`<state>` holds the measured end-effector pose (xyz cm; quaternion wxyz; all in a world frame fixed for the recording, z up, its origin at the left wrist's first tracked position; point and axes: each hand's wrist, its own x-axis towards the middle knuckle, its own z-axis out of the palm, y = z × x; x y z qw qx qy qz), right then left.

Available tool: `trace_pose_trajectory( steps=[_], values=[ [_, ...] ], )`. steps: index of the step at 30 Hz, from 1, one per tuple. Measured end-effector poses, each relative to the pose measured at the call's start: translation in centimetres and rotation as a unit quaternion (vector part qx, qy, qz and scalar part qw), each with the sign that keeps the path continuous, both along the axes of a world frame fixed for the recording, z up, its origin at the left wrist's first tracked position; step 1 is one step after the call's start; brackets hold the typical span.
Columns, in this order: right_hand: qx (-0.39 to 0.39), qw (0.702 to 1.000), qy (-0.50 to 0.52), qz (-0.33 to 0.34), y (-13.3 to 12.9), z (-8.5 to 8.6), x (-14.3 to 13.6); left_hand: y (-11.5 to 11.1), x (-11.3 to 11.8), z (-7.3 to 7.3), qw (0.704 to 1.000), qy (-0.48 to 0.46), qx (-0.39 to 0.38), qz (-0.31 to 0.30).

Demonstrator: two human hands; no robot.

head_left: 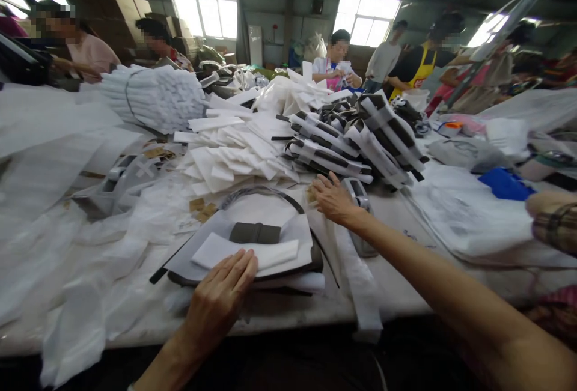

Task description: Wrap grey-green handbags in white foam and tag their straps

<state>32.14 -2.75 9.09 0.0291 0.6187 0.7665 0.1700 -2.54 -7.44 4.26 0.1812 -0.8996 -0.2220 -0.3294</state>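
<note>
My left hand point(225, 292) lies flat, fingers extended, on a folded white foam strip point(274, 254). That strip rests on a dark bag point(315, 259) covered with thin white sheeting, and a grey-green band point(255, 233) shows just behind it. The bag's curved handle point(265, 190) arches toward the back. To the right, my right hand point(332, 200) reaches forward with its fingers apart, over small tan pieces point(311, 194) and beside a grey tape dispenser point(360, 217). A translucent white strip point(360, 283) hangs over the table's front edge.
Behind lie loose white foam sheets point(234, 151), a tied bundle of white rolls point(153, 96) and stacked wrapped dark bags point(351, 139). White sheeting point(67, 229) covers the left; a blue item point(505, 184) and another person's arm point(552, 220) are at right.
</note>
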Motion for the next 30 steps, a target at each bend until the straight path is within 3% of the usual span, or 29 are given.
trace_pose_trajectory(
  steps=[3,6,13,16,20,23,27,30],
  values=[
    [-0.027,0.999,-0.045,-0.006,2.5,-2.2,0.9,0.2,-0.2,0.1,1.000,-0.008,-0.009,-0.003],
    [-0.040,0.999,-0.015,0.009,4.1,-2.9,0.7,0.3,-0.2,0.2,1.000,-0.009,-0.029,-0.001],
    [-0.064,0.993,0.087,-0.043,4.8,-3.2,0.0,0.1,-0.3,0.2,0.998,0.007,-0.060,0.019],
    [-0.053,0.984,0.162,-0.045,3.5,-1.9,0.3,-0.1,-0.2,-0.1,0.999,0.004,-0.050,0.012],
    [0.004,0.967,0.252,-0.039,-1.6,1.3,0.5,-0.4,0.1,-0.3,0.999,0.002,-0.039,0.006],
    [0.031,0.956,0.284,-0.067,-7.8,2.1,0.2,-0.5,0.2,-0.5,0.999,0.000,-0.042,0.005],
    [-0.017,0.938,0.328,-0.115,-15.8,-0.9,-0.3,-0.8,0.3,-0.9,0.999,0.000,-0.042,0.015],
    [-0.023,0.920,0.365,-0.137,-19.1,-4.3,-0.2,-1.1,0.4,-1.2,0.999,0.013,-0.041,0.018]
  ],
)
